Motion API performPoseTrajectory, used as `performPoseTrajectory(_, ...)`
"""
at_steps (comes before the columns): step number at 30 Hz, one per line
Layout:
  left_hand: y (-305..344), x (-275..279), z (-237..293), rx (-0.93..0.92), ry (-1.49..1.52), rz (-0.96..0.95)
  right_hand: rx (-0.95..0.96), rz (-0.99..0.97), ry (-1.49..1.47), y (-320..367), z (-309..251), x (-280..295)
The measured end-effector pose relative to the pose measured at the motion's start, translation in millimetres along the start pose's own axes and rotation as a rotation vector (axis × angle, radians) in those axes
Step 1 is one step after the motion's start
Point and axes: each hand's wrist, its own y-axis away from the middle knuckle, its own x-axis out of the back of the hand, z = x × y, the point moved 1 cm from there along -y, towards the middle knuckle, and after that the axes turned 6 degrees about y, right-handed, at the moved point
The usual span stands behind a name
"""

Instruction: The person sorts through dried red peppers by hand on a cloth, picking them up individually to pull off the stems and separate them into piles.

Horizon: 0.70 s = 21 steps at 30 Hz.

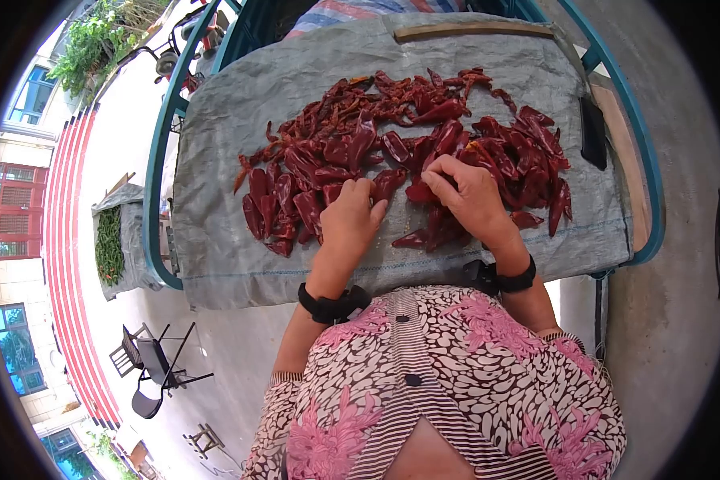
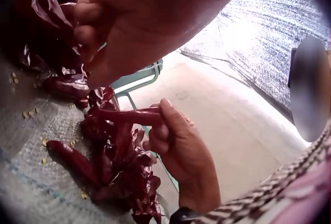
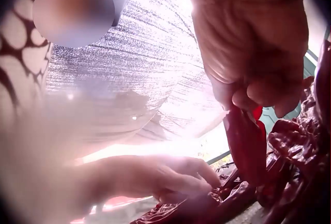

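Observation:
Glossy and wrinkled dark red peppers (image 1: 300,164) lie in a wide heap on a grey woven sheet (image 1: 232,104). Between thumb and fingers, my right hand (image 1: 474,200) pinches one long red pepper (image 2: 129,117), which shows below the fingertips in the right wrist view (image 3: 245,144). My left hand (image 1: 350,220) is at the near edge of the heap, its fingers curled at a red pepper (image 1: 388,183); its fingertips are partly hidden. Pale seeds (image 2: 30,113) are scattered on the sheet.
A blue-green metal rail (image 1: 646,160) borders the sheet. Along the far edge lies a wooden strip (image 1: 472,30), and a dark phone-like object (image 1: 592,134) rests at the right. Green peppers (image 1: 110,246) fill another sheet at left, near folding chairs (image 1: 156,360).

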Motion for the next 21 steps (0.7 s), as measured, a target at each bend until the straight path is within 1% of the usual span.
performPoseTrajectory(3, -5, -6, 5, 0.050, -0.176, -0.083, 0.039, 0.224, 0.037, -1, 7, -1)
performPoseTrajectory(6, -5, -2, 5, 0.076, -0.109, -0.032, -0.107, 0.366, 0.120, -1, 4, 9)
performPoseTrajectory(7, -5, 1, 6, 0.079, -0.056, -0.020, -0.060, 0.429, 0.117, -1, 7, 10)
performPoseTrajectory(9, -4, 10, 9, 0.088, 0.049, 0.002, 0.002, 0.406, 0.017, 1, 5, 10)
performPoseTrajectory(10, -4, 15, 13, 0.071, 0.110, -0.020, 0.035, 0.396, -0.032, 1, 3, 10)
performPoseTrajectory(13, -5, 27, 28, 0.017, 0.314, -0.084, 0.009, 0.210, 0.026, 7, -16, 6)
performPoseTrajectory(15, -6, 29, 34, -0.022, 0.478, -0.128, 0.089, 0.146, 0.020, 8, -18, -1)
performPoseTrajectory(17, -8, 24, 33, -0.058, 0.487, -0.125, 0.204, 0.090, 0.013, 5, -10, -10)
performPoseTrajectory(18, -11, 21, 31, -0.078, 0.492, -0.121, 0.185, 0.105, 0.021, 5, -11, -8)
performPoseTrajectory(19, -14, 20, 26, -0.104, 0.471, -0.165, 0.166, 0.120, 0.030, 6, -12, -7)
performPoseTrajectory(21, -20, 7, 17, -0.097, 0.545, -0.088, 0.136, 0.141, 0.052, 6, -10, -4)
